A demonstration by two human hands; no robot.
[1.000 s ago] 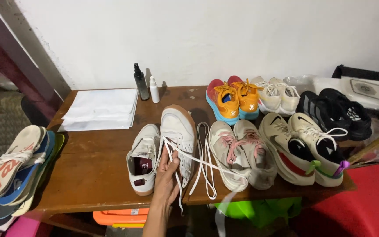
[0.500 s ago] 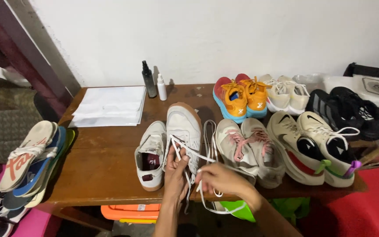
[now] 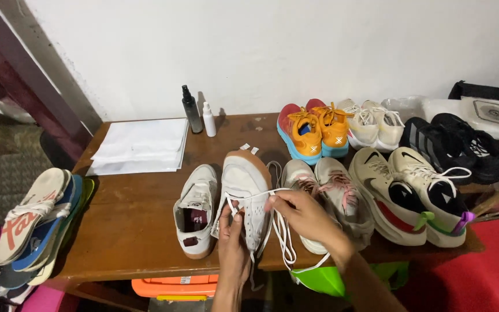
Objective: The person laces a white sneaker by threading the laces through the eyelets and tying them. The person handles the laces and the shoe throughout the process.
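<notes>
From the head camera, a white sneaker [image 3: 244, 193] lies near the front edge of the brown wooden counter [image 3: 128, 214], toe pointing away toward the wall. Its upper is off-white and a little scuffed, and a tan gum sole rims the toe. The white shoelace [image 3: 281, 231] is partly undone: one stretch runs taut across the eyelets toward the right, and loose loops trail down over the counter's front edge.

The left hand [image 3: 232, 245] comes up from below, its grip pinched on the lace at the left row of eyelets and resting against the shoe's side. The right hand [image 3: 301, 211] reaches in from the right, its grip clenched on the taut lace just beside the shoe's tongue.

Its mate, a second white sneaker [image 3: 196, 208], sits just to the left, showing a dark red lining. To the right lies a grey pair with pink laces [image 3: 324, 193], then a cream pair with black and red panels [image 3: 411, 193]. Further back stand an orange pair [image 3: 313, 130], a white pair [image 3: 371, 121] and a black pair [image 3: 457, 144]. A dark spray bottle [image 3: 191, 110] and a small white bottle [image 3: 209, 120] stand near the wall, beside a stack of white paper [image 3: 140, 144]. Insoles [image 3: 36, 222] are piled off the counter's left end.
</notes>
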